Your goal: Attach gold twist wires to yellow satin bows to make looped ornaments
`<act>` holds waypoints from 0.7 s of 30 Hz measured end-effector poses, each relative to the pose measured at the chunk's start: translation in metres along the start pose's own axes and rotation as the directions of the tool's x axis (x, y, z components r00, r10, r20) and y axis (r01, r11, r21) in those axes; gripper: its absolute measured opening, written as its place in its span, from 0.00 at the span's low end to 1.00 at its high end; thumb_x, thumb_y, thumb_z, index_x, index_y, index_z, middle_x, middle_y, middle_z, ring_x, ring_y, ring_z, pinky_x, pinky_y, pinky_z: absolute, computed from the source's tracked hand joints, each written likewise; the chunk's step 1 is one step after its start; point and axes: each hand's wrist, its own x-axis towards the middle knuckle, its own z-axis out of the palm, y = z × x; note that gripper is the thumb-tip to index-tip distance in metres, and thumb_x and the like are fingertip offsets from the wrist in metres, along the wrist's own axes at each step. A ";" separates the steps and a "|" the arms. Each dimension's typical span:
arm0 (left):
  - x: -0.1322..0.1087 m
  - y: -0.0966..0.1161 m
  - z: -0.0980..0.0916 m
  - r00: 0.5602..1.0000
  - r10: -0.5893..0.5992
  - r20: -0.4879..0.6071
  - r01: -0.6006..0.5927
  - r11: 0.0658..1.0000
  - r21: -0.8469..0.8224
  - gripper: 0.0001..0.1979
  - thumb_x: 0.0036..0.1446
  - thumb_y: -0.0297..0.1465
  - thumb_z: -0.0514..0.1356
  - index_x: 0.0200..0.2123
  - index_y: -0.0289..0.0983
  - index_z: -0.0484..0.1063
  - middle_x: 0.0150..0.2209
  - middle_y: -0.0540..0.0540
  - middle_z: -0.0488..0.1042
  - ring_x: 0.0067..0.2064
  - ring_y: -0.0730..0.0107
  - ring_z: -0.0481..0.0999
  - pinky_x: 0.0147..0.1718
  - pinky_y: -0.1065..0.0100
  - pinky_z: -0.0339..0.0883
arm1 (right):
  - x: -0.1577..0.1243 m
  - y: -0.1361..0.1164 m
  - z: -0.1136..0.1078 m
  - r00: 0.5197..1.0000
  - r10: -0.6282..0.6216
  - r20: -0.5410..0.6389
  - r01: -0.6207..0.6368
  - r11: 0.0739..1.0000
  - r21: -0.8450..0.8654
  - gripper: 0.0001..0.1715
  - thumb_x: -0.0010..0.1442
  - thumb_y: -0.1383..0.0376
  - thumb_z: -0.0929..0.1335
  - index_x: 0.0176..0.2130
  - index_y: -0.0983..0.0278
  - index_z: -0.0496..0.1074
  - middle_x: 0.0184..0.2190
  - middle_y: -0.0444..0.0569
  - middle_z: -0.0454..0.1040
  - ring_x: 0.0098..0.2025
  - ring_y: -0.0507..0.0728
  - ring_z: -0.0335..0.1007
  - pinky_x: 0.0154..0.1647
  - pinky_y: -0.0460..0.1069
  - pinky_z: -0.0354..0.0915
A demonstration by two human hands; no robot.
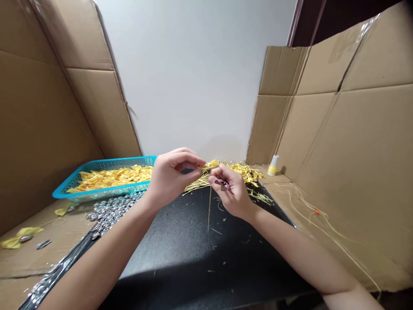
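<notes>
My left hand point(176, 174) is closed in a pinch on one end of a small yellow ribbon bow point(212, 163), held above the black work surface point(180, 245). My right hand point(232, 189) meets it from the other side, fingertips closed on a thin yellow cord at the bow. A small dark pointed piece point(222, 185) shows at the right palm; its kind is unclear. One strand of yellow cord point(209, 209) hangs below the hands. Behind them lie a bundle of cut yellow cords point(197, 184) and a heap of yellow ribbon pieces point(247, 173).
A blue basket point(106, 193) of yellow bows stands at left, beside many shiny silver button-like pieces point(118, 211). A thread cone point(273, 165) stands back right; loose cord point(335, 239) trails nearby. Cardboard walls point(355, 142) rise on both sides. Scraps dot the black surface.
</notes>
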 end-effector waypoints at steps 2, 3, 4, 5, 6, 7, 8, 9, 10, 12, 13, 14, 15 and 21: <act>0.000 0.001 0.000 1.000 0.004 0.001 -0.004 1.000 0.006 0.08 0.45 0.19 0.63 0.28 0.36 0.78 0.28 0.48 0.75 0.29 0.76 0.74 0.27 0.74 0.71 | -0.001 0.000 -0.003 0.999 -0.030 -0.020 0.030 0.999 -0.019 0.08 0.59 0.66 0.64 0.27 0.61 0.62 0.19 0.37 0.55 0.21 0.48 0.49 0.26 0.48 0.52; 0.000 0.002 0.000 1.000 0.005 0.002 -0.005 1.000 0.009 0.08 0.45 0.19 0.63 0.28 0.36 0.78 0.28 0.49 0.75 0.29 0.76 0.74 0.27 0.74 0.71 | -0.001 0.000 -0.006 0.998 -0.060 -0.031 0.059 0.998 -0.035 0.08 0.59 0.64 0.64 0.28 0.61 0.63 0.19 0.37 0.56 0.21 0.48 0.50 0.26 0.48 0.53; 0.000 0.002 -0.001 1.000 0.004 0.001 -0.004 1.000 0.012 0.07 0.45 0.19 0.63 0.28 0.36 0.77 0.28 0.49 0.75 0.29 0.76 0.74 0.27 0.74 0.71 | 0.000 -0.001 -0.009 0.994 -0.103 -0.038 0.100 0.994 -0.053 0.08 0.60 0.61 0.65 0.30 0.60 0.64 0.20 0.38 0.57 0.22 0.49 0.51 0.26 0.48 0.53; 0.001 0.003 -0.001 1.000 0.002 0.001 -0.002 1.000 0.015 0.07 0.46 0.19 0.63 0.27 0.36 0.77 0.28 0.49 0.75 0.29 0.76 0.74 0.27 0.74 0.71 | 0.001 -0.002 -0.013 0.986 -0.162 -0.038 0.158 0.984 -0.078 0.10 0.59 0.56 0.65 0.33 0.60 0.65 0.21 0.39 0.59 0.22 0.49 0.53 0.26 0.48 0.53; 0.001 0.004 -0.001 1.000 -0.002 0.003 0.002 1.000 0.017 0.06 0.46 0.20 0.63 0.27 0.36 0.77 0.28 0.49 0.75 0.29 0.76 0.74 0.26 0.74 0.71 | 0.003 -0.003 -0.018 0.973 -0.230 -0.025 0.226 0.968 -0.111 0.14 0.59 0.52 0.65 0.36 0.60 0.65 0.22 0.39 0.61 0.23 0.50 0.54 0.26 0.49 0.54; 0.001 0.006 -0.002 1.000 -0.007 0.005 0.007 1.000 0.018 0.06 0.46 0.20 0.63 0.27 0.36 0.77 0.28 0.49 0.75 0.29 0.76 0.74 0.26 0.74 0.71 | 0.005 -0.004 -0.024 0.951 -0.310 0.011 0.308 0.939 -0.154 0.18 0.59 0.48 0.64 0.39 0.59 0.64 0.24 0.40 0.63 0.23 0.51 0.56 0.27 0.49 0.54; 0.001 0.007 -0.002 1.000 -0.012 0.008 0.012 1.000 0.019 0.05 0.46 0.21 0.63 0.27 0.36 0.77 0.28 0.49 0.75 0.29 0.76 0.74 0.26 0.74 0.71 | 0.007 -0.004 -0.031 0.918 -0.393 0.062 0.397 0.893 -0.214 0.20 0.60 0.46 0.62 0.40 0.59 0.63 0.25 0.41 0.64 0.24 0.51 0.57 0.29 0.50 0.55; 0.001 0.009 -0.002 1.000 -0.019 0.011 0.019 1.000 0.021 0.05 0.47 0.22 0.63 0.27 0.36 0.77 0.28 0.48 0.75 0.29 0.75 0.74 0.27 0.74 0.71 | 0.010 -0.005 -0.037 0.884 -0.452 0.120 0.466 0.833 -0.298 0.20 0.63 0.46 0.59 0.40 0.59 0.63 0.25 0.41 0.66 0.25 0.52 0.59 0.32 0.51 0.56; 0.001 0.010 -0.002 1.000 -0.029 0.012 0.029 0.999 0.022 0.04 0.47 0.22 0.63 0.27 0.36 0.77 0.28 0.48 0.75 0.29 0.75 0.74 0.27 0.73 0.71 | 0.013 -0.005 -0.043 0.855 -0.487 0.177 0.515 0.763 -0.391 0.19 0.65 0.48 0.57 0.40 0.59 0.63 0.25 0.42 0.67 0.26 0.53 0.60 0.34 0.52 0.55; 0.000 0.013 -0.002 0.998 -0.060 0.013 0.059 0.998 0.020 0.03 0.47 0.23 0.64 0.27 0.36 0.77 0.28 0.48 0.76 0.29 0.74 0.74 0.27 0.73 0.71 | 0.017 -0.004 -0.053 0.842 -0.484 0.237 0.522 0.623 -0.582 0.18 0.66 0.49 0.56 0.39 0.58 0.63 0.26 0.42 0.69 0.27 0.53 0.60 0.37 0.53 0.52; 0.000 0.015 -0.002 0.996 -0.082 0.015 0.082 0.996 0.016 0.03 0.47 0.24 0.64 0.27 0.36 0.77 0.28 0.48 0.76 0.29 0.74 0.74 0.27 0.73 0.71 | 0.018 -0.004 -0.057 0.842 -0.483 0.240 0.507 0.559 -0.656 0.17 0.66 0.50 0.58 0.39 0.58 0.64 0.26 0.41 0.71 0.27 0.53 0.60 0.37 0.53 0.51; 0.000 0.015 -0.002 0.994 -0.110 0.019 0.109 0.994 0.010 0.02 0.47 0.25 0.65 0.27 0.36 0.76 0.27 0.48 0.76 0.28 0.74 0.74 0.26 0.73 0.71 | 0.018 -0.004 -0.060 0.844 -0.484 0.229 0.483 0.503 -0.716 0.16 0.65 0.50 0.60 0.39 0.58 0.65 0.26 0.41 0.71 0.27 0.53 0.60 0.37 0.53 0.50; -0.001 0.016 -0.002 0.990 -0.137 0.023 0.137 0.991 0.001 0.01 0.47 0.26 0.65 0.27 0.36 0.76 0.26 0.48 0.76 0.27 0.74 0.74 0.25 0.73 0.70 | 0.018 -0.004 -0.061 0.844 -0.493 0.214 0.460 0.459 -0.760 0.15 0.63 0.50 0.63 0.39 0.58 0.66 0.26 0.40 0.72 0.27 0.53 0.60 0.37 0.53 0.49; -0.002 0.017 -0.002 0.969 -0.241 0.044 0.244 0.967 -0.074 0.03 0.46 0.28 0.67 0.26 0.36 0.76 0.24 0.48 0.75 0.25 0.74 0.72 0.23 0.72 0.68 | 0.017 -0.007 -0.060 0.848 -0.494 0.192 0.389 0.334 -0.859 0.14 0.61 0.50 0.66 0.38 0.57 0.70 0.27 0.39 0.74 0.27 0.52 0.60 0.37 0.53 0.46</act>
